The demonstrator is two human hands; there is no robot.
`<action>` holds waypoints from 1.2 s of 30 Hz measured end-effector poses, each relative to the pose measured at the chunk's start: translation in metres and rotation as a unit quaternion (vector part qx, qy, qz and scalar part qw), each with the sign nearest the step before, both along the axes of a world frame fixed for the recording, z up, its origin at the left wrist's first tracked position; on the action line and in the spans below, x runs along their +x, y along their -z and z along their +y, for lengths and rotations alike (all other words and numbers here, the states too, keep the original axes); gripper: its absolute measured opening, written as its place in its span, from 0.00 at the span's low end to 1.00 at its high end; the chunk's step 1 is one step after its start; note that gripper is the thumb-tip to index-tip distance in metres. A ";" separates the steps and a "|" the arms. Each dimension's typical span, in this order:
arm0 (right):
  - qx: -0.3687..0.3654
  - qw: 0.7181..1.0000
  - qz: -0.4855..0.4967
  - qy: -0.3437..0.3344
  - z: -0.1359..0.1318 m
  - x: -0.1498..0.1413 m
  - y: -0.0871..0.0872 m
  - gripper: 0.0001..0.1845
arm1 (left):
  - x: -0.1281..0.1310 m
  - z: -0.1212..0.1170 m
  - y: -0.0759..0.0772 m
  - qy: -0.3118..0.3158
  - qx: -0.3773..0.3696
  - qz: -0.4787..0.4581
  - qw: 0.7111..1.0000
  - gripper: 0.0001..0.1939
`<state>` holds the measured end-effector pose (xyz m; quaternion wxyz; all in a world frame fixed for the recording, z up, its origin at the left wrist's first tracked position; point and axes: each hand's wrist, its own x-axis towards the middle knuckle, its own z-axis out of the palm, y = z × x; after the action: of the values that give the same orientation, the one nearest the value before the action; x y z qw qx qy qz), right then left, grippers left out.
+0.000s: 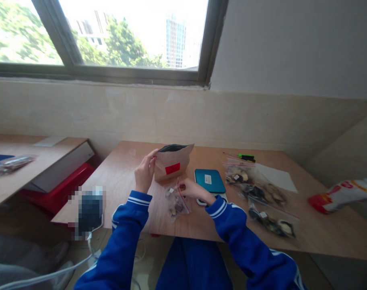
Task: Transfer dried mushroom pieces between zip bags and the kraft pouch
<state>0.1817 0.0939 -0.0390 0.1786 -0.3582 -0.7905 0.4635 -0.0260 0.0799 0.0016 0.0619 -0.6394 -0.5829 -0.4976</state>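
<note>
A brown paper pouch [172,161] with a red label stands upright on the table, its dark-lined mouth gaping at the top. My left hand [145,171] pinches the left edge of that pouch. Just in front lies a small clear zip bag [178,203] with several brownish pieces in it. My right hand [191,188] has its fingers closed on the upper edge of this zip bag. A flat teal digital scale [210,180] with a white sticker rests just beyond my right wrist.
Several zip bags of dried slices [271,221] lie to the right, beside white paper [275,177] and a green-black pen [246,156]. A red-and-white bottle [343,195] is at far right. A cabled dark device, blurred out [89,211], sits at the left edge.
</note>
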 end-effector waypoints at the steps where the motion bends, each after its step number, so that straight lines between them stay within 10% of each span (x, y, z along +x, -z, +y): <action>1: 0.002 1.000 0.000 0.007 0.001 0.003 -0.004 0.09 | 0.000 0.000 0.000 -0.001 0.001 0.001 1.000 0.17; 12: -0.115 0.978 0.145 0.092 0.022 0.037 -0.077 0.24 | -0.008 0.001 0.009 0.027 -0.016 0.076 0.997 0.21; 18: 0.016 0.973 0.217 0.074 0.038 0.007 -0.140 0.23 | -0.007 -0.003 0.002 0.043 -0.010 0.076 0.996 0.21; 26: 0.205 0.967 0.150 -0.015 0.053 -0.015 -0.127 0.14 | -0.007 -0.004 -0.002 0.044 -0.007 0.101 0.994 0.19; 36: 0.379 0.921 0.084 0.031 0.051 -0.012 -0.122 0.11 | -0.007 -0.001 -0.001 0.051 -0.007 0.082 0.995 0.17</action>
<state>0.1702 0.1452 0.0835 0.3812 -0.2479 -0.8777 0.1513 -0.0327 0.0789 0.0028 0.0798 -0.7077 -0.5454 -0.4421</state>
